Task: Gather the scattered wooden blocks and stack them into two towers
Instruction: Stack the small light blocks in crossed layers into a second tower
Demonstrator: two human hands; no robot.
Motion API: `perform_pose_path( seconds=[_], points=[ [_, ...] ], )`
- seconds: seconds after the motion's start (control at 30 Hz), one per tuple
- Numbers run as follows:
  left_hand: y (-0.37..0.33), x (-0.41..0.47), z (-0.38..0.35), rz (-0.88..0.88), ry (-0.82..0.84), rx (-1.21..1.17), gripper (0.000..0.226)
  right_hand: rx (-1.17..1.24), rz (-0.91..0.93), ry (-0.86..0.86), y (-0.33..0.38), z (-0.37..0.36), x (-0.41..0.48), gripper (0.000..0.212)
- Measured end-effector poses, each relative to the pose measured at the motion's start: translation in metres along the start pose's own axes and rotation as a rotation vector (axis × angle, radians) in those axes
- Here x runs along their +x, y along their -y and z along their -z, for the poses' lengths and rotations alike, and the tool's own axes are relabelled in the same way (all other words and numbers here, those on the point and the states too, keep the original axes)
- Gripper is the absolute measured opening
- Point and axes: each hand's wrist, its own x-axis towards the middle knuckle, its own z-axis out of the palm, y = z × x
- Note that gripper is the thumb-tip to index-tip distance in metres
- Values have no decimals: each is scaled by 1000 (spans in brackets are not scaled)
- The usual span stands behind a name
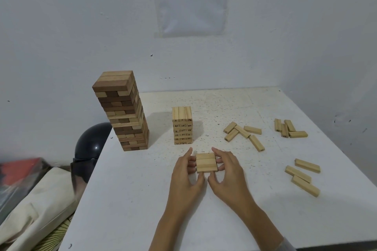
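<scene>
Holding, head view: set of three pale blocks [206, 162] laid side by side, pinched at its ends between both hands, low over the table [142, 199]; resting on it or just lifted, cannot tell.
Left hand [186, 171]: fingers curled against the left ends of the set, thumb tucked at the near edge, index finger stretched out past the far corner.
Right hand [226, 171]: fingers curled round the right ends, thumb at the near edge close beside the other thumb.
Long axis of the set: left to right, across the person.
Short tower [182, 126]: beyond the set and a touch left, near but apart; top layer running away from the person, so crosswise to the held set and, by judgement, ready to take it without a turn.
Nearer hand: about level, the left marginally closer to the short tower.
Tall tower [124, 112]: mixed dark and pale wood, at the table's left edge, well left of the way forward.
Loose blocks: first heap [242, 131] right of the short tower, second heap [287, 128] further right, three blocks [304, 175] near the right edge; all lying flat, yet to be gathered.
Risk, as a judgement: uneven squeeze splaying the three; a knock to the short tower on set-down.
Off the table: dark helmet [91, 144] and cloth bag [36, 210] at left, printed sheet [191, 2] on the wall.
</scene>
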Motion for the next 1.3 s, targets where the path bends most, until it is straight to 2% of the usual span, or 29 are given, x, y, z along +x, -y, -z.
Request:
perform_pose_path(
  seconds=[0.17,0.3,0.4,0.5,0.73,0.9,1.07,1.2,1.3],
  points=[
    [-7,-3,0,-1,-7,7,65,68,-53,17,7,4,1,63],
    [-13,0,6,-82,36,97,53,166,-117,77,9,14,10,47],
    [-14,6,11,-190,100,239,41,80,-41,194,2,22,17,42],
    [-8,14,15,-224,158,379,36,-38,36,286,-5,24,24,37],
    [-2,21,15,-215,174,454,25,-90,113,283,-8,23,26,27],
    [-6,17,17,-201,152,380,26,-60,90,253,-8,24,23,30],
    [-13,11,22,-51,129,167,39,56,10,238,0,31,21,41],
    [-22,9,31,-86,91,30,42,190,-60,183,9,37,20,46],
    [-35,11,37,-140,37,-18,45,269,-9,151,23,40,24,48]
  ],
)
